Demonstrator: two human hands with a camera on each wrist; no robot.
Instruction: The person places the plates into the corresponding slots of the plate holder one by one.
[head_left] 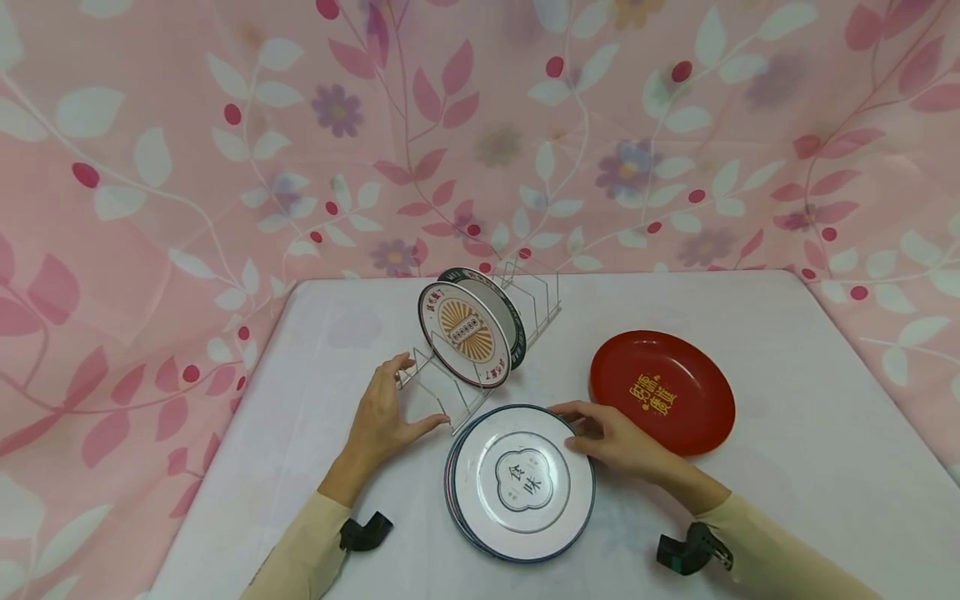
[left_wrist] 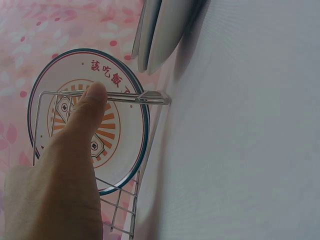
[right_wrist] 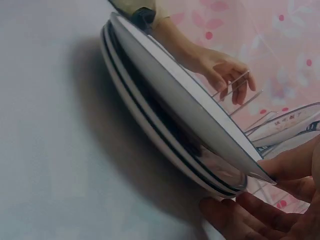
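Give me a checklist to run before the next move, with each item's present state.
1. Wire rack steadied: ok, the left hand grips its near end.
2. Racked plates standing on edge: ok.
3. Room left in the rack: ok, it is bare toward both ends.
4. Right hand holding the top plate: ok, at its right rim.
5. Top plate clear of the lower plates: cannot tell; the right wrist view shows a gap, but contact may be hidden.
6. Red dish apart from the lower plates: ok.
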